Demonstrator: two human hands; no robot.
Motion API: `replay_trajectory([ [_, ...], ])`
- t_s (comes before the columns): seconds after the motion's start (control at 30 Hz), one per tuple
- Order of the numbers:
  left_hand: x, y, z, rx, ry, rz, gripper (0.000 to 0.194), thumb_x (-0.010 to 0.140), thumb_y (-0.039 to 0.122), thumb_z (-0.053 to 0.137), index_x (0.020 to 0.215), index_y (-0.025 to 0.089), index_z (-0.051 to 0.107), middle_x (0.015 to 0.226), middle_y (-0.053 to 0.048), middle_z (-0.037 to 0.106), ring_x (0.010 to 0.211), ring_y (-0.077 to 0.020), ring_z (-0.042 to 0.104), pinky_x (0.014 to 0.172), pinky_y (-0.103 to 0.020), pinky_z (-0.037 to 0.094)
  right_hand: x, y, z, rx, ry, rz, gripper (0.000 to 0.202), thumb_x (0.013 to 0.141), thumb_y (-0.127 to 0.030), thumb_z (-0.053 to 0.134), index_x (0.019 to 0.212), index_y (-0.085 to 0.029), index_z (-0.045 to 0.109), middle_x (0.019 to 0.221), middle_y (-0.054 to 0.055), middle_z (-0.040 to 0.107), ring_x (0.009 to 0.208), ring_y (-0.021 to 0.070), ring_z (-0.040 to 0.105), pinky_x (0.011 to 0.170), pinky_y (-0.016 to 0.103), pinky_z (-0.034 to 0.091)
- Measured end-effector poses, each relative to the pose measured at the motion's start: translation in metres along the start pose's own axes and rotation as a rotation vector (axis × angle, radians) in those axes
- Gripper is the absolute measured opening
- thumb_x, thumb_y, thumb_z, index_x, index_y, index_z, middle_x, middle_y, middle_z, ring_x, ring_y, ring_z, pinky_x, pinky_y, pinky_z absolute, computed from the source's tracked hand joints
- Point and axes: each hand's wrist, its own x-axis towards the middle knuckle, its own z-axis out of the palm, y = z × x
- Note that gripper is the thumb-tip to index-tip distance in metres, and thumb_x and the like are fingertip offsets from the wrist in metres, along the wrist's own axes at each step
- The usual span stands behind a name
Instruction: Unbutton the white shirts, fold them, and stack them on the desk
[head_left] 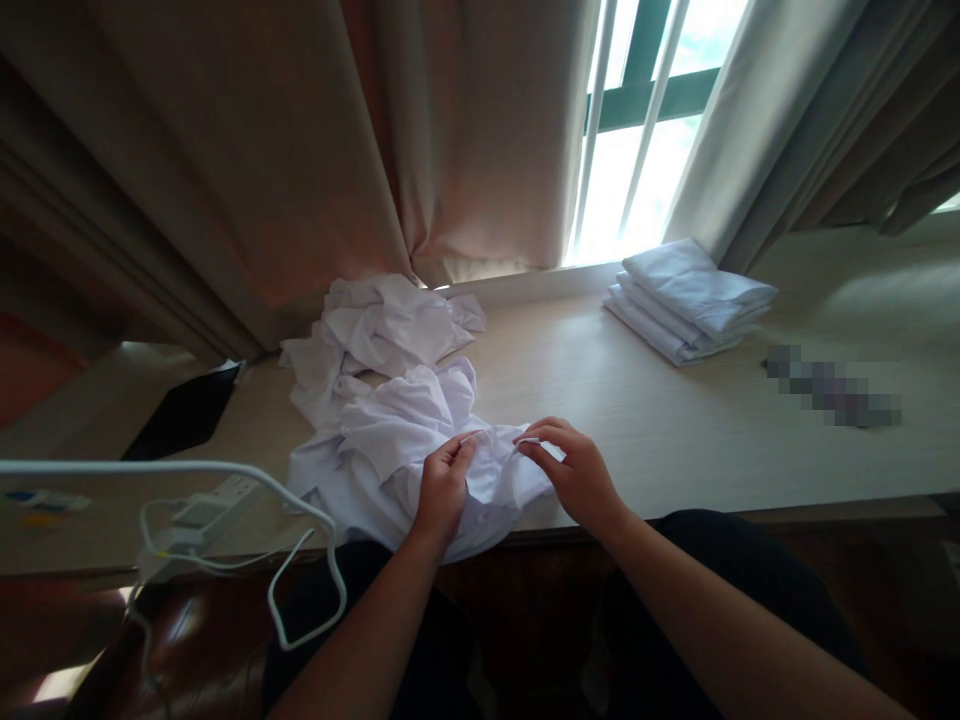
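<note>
A crumpled white garment (405,430), perhaps a shirt, lies at the front edge of the table, part of it hanging over the edge. My left hand (444,490) pinches its fabric between thumb and fingers. To the right, my right hand (574,465) grips another edge of the same cloth between thumb and fingertips. The fabric between the two hands is bunched and slightly lifted. Behind it, touching, rests more rumpled white cloth (390,320); where one piece ends and the other begins is hard to tell.
Folded white clothes (690,300) are stacked at the back right of the table (720,430). A white power strip (214,510) and a looping white cable (225,467) are at left, near a flat black object (184,410). Curtains (480,130) hang behind. A blurred-out item (832,388) lies right.
</note>
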Motion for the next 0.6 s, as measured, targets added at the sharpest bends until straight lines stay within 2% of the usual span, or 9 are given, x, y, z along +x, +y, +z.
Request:
replay_trajectory([
  [0.1, -0.001, -0.001, -0.004, -0.019, 0.019, -0.036, 0.032, 0.078, 0.042, 0.072, 0.095, 0.015, 0.076, 0.096, -0.007, 0.074, 0.087, -0.0193, 0.064, 0.082, -0.028, 0.047, -0.002, -0.007, 0.002, 0.043, -0.010, 0.083, 0.018, 0.086, -0.038, 0.068, 0.084, -0.020, 0.067, 0.078, 0.000, 0.064, 0.078, 0.0166, 0.059, 0.076, 0.029, 0.044],
  [0.23, -0.002, -0.003, -0.009, -0.056, 0.021, -0.060, 0.029, 0.076, 0.043, 0.074, 0.084, 0.015, 0.073, 0.078, -0.002, 0.070, 0.069, -0.0132, 0.058, 0.069, -0.024, 0.045, -0.003, -0.013, 0.011, 0.101, -0.070, 0.054, 0.028, 0.087, -0.032, 0.066, 0.113, -0.023, 0.062, 0.070, -0.004, 0.055, 0.067, 0.0128, 0.052, 0.068, 0.026, 0.042],
  [0.4, -0.003, 0.001, -0.010, -0.070, -0.031, -0.086, 0.031, 0.074, 0.045, 0.076, 0.075, 0.015, 0.069, 0.068, 0.000, 0.064, 0.063, -0.0112, 0.053, 0.062, -0.022, 0.041, -0.003, -0.013, 0.021, 0.103, -0.278, 0.015, 0.018, 0.090, -0.033, 0.059, 0.098, -0.022, 0.071, 0.082, 0.000, 0.064, 0.072, 0.0140, 0.052, 0.069, 0.027, 0.042],
  [0.47, -0.002, 0.002, -0.010, -0.094, -0.034, -0.113, 0.033, 0.074, 0.046, 0.076, 0.075, 0.015, 0.068, 0.067, 0.000, 0.064, 0.062, -0.0108, 0.053, 0.060, -0.022, 0.041, -0.005, -0.013, 0.023, 0.164, -0.301, 0.040, 0.021, 0.090, -0.032, 0.059, 0.106, -0.023, 0.068, 0.083, 0.000, 0.064, 0.073, 0.0138, 0.053, 0.068, 0.026, 0.042],
  [0.53, -0.002, 0.002, -0.010, -0.134, -0.036, -0.150, 0.034, 0.074, 0.047, 0.075, 0.078, 0.015, 0.068, 0.068, 0.000, 0.064, 0.061, -0.0104, 0.052, 0.058, -0.022, 0.040, -0.007, -0.012, 0.024, 0.234, -0.289, 0.083, 0.023, 0.090, -0.030, 0.058, 0.113, -0.025, 0.060, 0.075, -0.004, 0.058, 0.065, 0.0119, 0.048, 0.060, 0.023, 0.038],
  [0.6, -0.002, 0.001, -0.011, -0.165, -0.045, -0.187, 0.034, 0.075, 0.047, 0.075, 0.078, 0.015, 0.066, 0.067, 0.001, 0.062, 0.059, -0.0098, 0.051, 0.056, -0.021, 0.038, -0.007, -0.013, 0.024, 0.250, -0.280, 0.086, 0.015, 0.090, -0.027, 0.057, 0.105, -0.024, 0.057, 0.069, -0.006, 0.051, 0.060, 0.0105, 0.043, 0.057, 0.022, 0.034],
])
